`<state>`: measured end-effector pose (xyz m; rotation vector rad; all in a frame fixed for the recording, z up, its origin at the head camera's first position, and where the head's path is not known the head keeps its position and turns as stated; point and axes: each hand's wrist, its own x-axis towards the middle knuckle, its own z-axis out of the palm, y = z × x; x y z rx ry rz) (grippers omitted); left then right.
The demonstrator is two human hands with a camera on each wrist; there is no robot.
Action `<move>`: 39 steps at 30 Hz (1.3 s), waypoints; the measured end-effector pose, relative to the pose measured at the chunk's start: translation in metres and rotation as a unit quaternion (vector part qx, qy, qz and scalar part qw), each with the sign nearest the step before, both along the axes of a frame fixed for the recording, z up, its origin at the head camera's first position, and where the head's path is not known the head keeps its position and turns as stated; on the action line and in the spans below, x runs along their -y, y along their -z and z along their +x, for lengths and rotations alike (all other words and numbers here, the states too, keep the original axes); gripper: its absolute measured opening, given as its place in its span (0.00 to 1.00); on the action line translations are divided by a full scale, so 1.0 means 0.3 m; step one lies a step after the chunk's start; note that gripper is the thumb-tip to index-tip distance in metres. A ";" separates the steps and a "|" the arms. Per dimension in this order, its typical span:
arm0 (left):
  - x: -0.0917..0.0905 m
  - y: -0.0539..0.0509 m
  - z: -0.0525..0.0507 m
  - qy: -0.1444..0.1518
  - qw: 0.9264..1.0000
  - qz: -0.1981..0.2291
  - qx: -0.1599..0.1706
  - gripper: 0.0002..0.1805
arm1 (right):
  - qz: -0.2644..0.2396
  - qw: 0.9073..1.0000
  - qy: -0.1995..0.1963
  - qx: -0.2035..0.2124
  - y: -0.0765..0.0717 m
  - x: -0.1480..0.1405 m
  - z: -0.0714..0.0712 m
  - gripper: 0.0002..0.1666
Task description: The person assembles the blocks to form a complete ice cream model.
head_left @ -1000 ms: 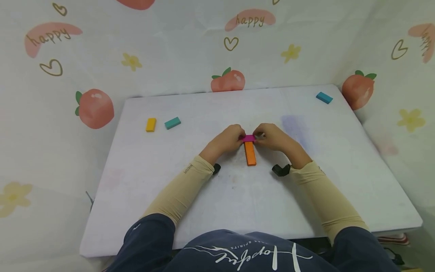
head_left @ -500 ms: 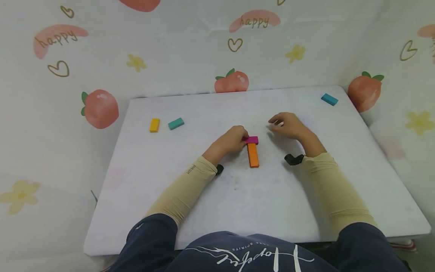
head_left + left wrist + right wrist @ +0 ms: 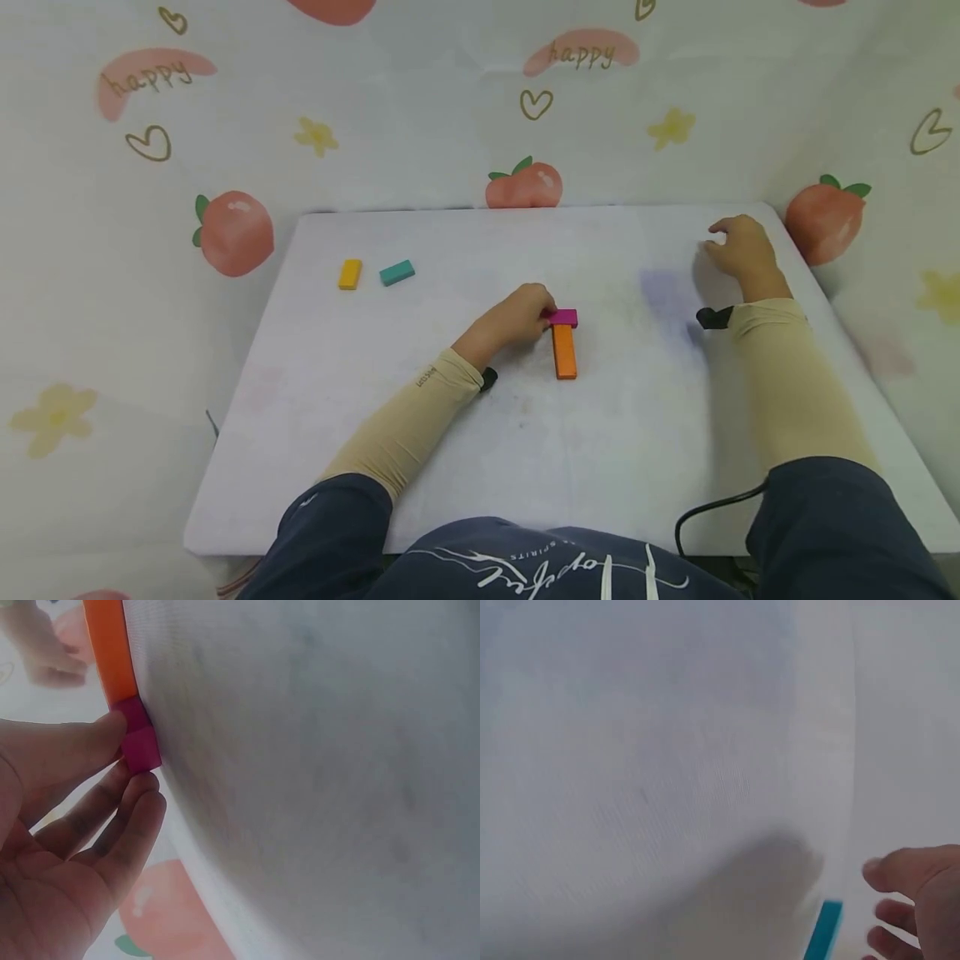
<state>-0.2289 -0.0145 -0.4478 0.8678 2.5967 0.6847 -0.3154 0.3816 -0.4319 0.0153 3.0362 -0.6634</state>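
Near the middle of the table lies an orange block (image 3: 565, 352), with a magenta block (image 3: 566, 317) set crosswise at its far end, so the two form a T. My left hand (image 3: 517, 313) pinches the magenta block by its left end; in the left wrist view the thumb is on one side and the fingers on the other. My right hand (image 3: 746, 250) is over the far right corner, thumb and fingers parted, holding nothing. A blue block (image 3: 824, 930) shows just past its fingertips in the right wrist view; in the head view the hand hides it.
A yellow block (image 3: 350, 274) and a teal block (image 3: 397, 272) lie apart at the back left of the white table (image 3: 450, 483). A patterned cloth (image 3: 420, 108) hangs behind the table's far edge. A black cable (image 3: 705, 507) hangs by the right sleeve.
My right hand has let go of the magenta block's right end and swung right and away to the far corner, above the blue block. The left hand stays at the magenta block.
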 end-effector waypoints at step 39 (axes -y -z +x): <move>-0.003 0.011 0.004 -0.008 1.000 -0.006 -0.013 0.13 | -0.017 0.999 0.036 -0.031 0.057 -0.016 -0.059 0.20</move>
